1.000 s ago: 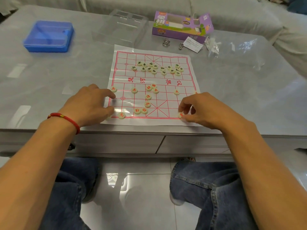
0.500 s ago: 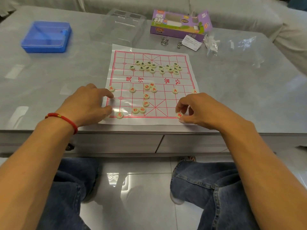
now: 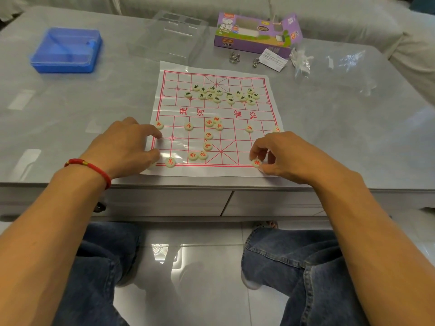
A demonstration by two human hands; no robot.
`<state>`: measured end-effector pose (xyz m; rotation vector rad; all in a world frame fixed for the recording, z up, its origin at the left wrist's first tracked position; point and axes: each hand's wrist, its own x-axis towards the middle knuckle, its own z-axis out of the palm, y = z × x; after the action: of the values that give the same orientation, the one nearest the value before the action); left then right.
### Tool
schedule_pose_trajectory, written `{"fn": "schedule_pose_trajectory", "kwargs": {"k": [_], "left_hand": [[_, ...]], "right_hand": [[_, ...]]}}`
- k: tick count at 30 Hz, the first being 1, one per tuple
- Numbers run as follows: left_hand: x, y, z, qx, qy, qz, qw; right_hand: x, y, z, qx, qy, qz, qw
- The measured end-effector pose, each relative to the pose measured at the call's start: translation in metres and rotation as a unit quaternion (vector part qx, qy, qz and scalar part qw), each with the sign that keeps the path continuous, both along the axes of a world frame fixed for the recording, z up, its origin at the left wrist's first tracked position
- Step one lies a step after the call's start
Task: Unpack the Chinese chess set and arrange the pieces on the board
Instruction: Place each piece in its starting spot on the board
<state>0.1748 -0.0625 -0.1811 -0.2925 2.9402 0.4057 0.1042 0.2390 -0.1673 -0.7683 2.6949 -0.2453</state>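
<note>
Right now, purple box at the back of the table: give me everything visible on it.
The purple box looks like printed cardboard, with large pale Chinese characters at its left end and a window panel along the top face. It lies flat on the grey table, past the far edge of the board sheet. An end flap on its right stands open and upward. A white paper slip lies against its front right corner, and two small metal rings sit just before it. Neither hand touches it.

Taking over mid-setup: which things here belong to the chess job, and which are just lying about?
Job: board sheet, red pieces, black pieces, red piece pinched by right hand, left hand.

Lying about: blue case, clear lid, purple box, metal rings.
</note>
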Motion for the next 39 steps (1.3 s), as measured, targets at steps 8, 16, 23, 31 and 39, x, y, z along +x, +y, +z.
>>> {"fn": "schedule_pose_trajectory", "kwargs": {"k": [8,16,23,31,39], "left_hand": [[0.000,-0.001,0.001,0.000,0.002,-0.004,1.000],[0.002,0.001,-0.001,-0.019,0.007,-0.002,1.000],[0.001,0.002,0.000,-0.015,0.014,0.003,1.000],[0.001,0.001,0.000,-0.014,0.009,-0.004,1.000],[0.003,-0.002,-0.001,-0.014,0.009,-0.014,1.000]], "right_hand": [[-0.001,0.000,0.004,-0.009,0.004,0.000,1.000],[-0.010,-0.038,0.001,-0.091,0.076,-0.007,0.993],[-0.035,-0.073,-0.012,-0.032,0.133,0.022,0.990],[-0.034,-0.085,-0.016,-0.068,0.116,0.067,0.989],[-0.033,-0.089,-0.012,-0.030,0.128,0.080,0.988]]}}
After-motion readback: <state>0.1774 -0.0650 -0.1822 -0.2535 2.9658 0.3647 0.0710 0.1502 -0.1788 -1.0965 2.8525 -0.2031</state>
